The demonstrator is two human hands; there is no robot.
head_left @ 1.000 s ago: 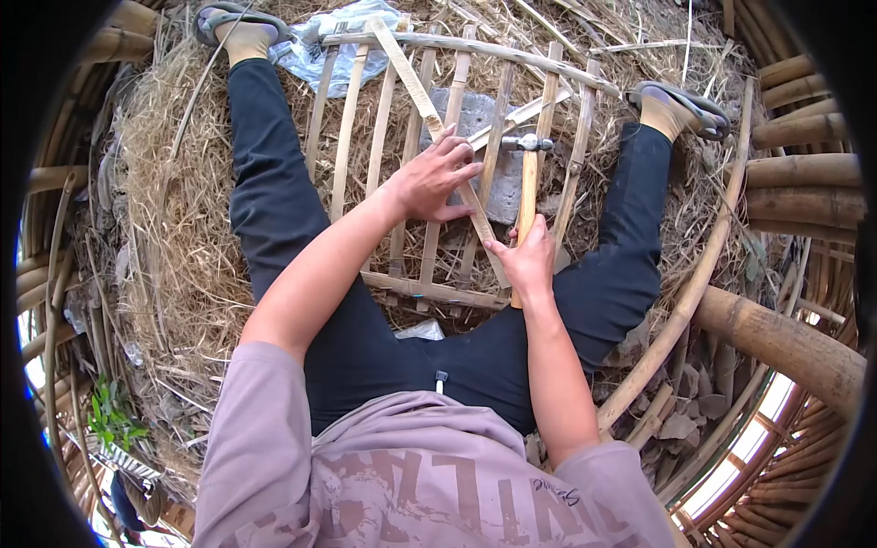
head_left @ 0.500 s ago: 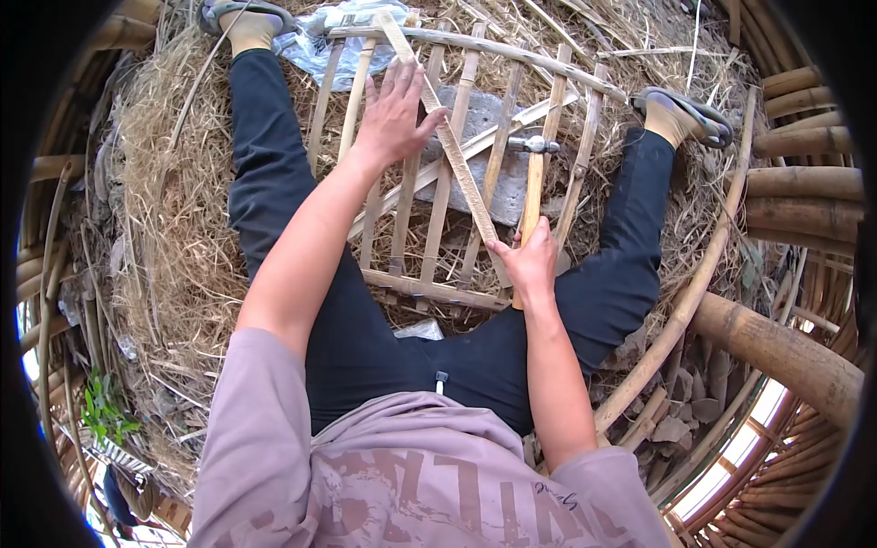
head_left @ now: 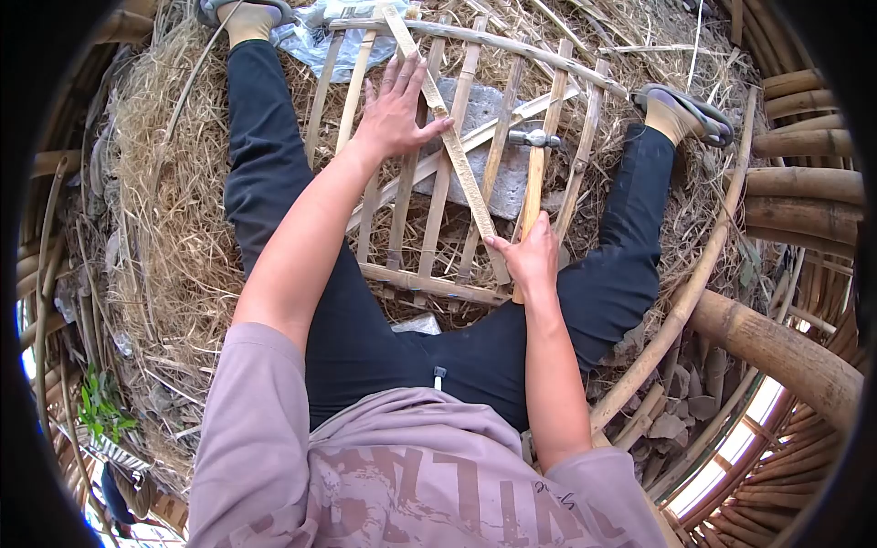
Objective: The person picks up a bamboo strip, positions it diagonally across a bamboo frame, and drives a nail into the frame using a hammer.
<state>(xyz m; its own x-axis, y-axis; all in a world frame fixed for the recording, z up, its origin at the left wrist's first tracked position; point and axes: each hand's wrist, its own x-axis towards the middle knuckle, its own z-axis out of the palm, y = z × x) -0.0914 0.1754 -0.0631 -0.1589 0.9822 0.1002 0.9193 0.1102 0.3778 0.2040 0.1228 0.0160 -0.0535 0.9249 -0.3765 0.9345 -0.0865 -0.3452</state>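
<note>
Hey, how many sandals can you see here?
2. The left sandal is on the left foot, beside the plastic bag, partly cut off at the top. The right sandal is on the right foot, near the frame's far right corner.

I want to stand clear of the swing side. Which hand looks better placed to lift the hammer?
Probably the right hand: its grip is around the hammer. The left hand is open, away from it, thumb on the diagonal bamboo strip.

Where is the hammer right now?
Right of centre in the head view, the hammer is in the right hand, its metal head over the slatted frame.
</note>
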